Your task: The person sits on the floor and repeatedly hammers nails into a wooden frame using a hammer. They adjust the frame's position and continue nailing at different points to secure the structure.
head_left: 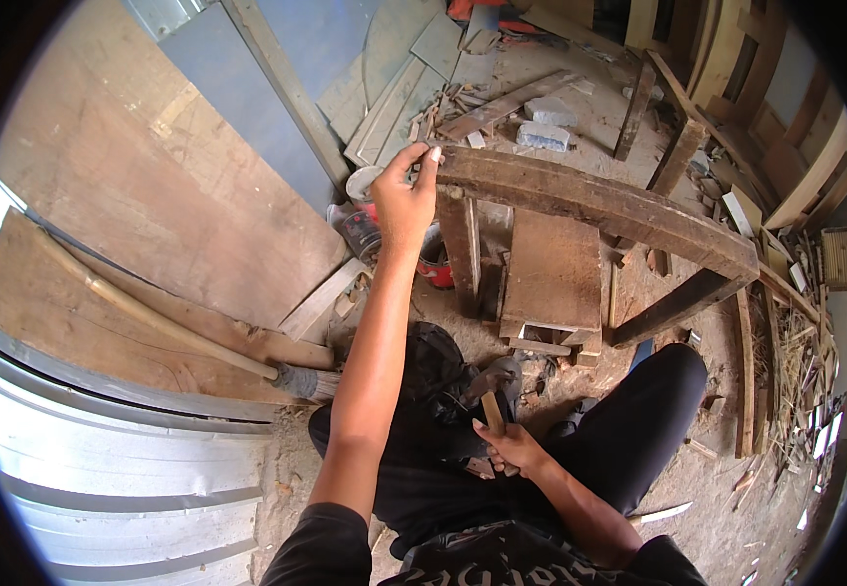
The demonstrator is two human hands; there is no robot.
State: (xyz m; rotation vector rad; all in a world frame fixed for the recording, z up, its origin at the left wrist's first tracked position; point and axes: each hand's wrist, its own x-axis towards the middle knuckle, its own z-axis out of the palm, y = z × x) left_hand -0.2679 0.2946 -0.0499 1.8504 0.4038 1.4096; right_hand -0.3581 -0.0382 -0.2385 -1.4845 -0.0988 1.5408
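Observation:
My left hand (407,195) is stretched forward to the left end of a dark, worn wooden beam (599,203). Thumb and fingers are pinched together at that end; whatever small thing may be between them is too small to name. The beam lies across the top of a rough frame with wooden legs, one leg (461,254) standing under its left end. Low in front of my body, my right hand (513,449) is wrapped round the pale wooden handle of a hammer (493,410). Its dark metal head points away from me, above my lap.
Beneath the beam stands a brown wooden box-like stool (552,273). Paint cans (435,259) sit left of it. A long-handled broom (179,332) leans along plywood sheets (160,156). Concrete blocks (544,135), planks and wood scraps litter the floor behind and right.

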